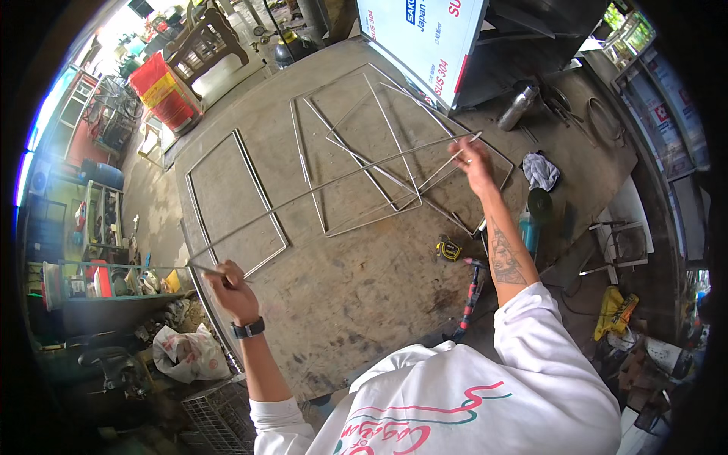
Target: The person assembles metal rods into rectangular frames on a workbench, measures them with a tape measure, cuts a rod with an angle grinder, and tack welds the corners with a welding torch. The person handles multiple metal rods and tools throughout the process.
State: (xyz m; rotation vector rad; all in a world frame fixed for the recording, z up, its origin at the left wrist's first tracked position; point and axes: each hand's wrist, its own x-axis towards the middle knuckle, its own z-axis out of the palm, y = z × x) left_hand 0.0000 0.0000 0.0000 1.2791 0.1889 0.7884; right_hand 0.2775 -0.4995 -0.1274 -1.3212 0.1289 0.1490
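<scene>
In the head view, with the clock read from the middle of the view and twelve at the top, the left hand (231, 294) is at eight o'clock, a dark watch (248, 328) on its wrist. Its thumb and forefinger pinch one end of a long thin metal rod (334, 180), where a short length angles back from the corner. The right hand (473, 163) is at two o'clock, its fingers bent and closed on the other end; blur hides their exact placing. The rod slants across the middle from eight to two o'clock, over the worktable (341, 303); I cannot tell whether it belongs to a closed frame.

Beneath it, a narrow rectangular frame (252, 164) lies between nine and ten o'clock, and overlapping thin frames (349, 150) lie around twelve. A yellow and black tape measure (448, 248) sits between three and four, just beside a hammer (472, 299) with a red and black handle at four. A teal power tool (528, 231) is at three, next to the right forearm. A crumpled white cloth (540, 172) lies between two and three, with a metal flask (518, 105) nearer one to two.
</scene>
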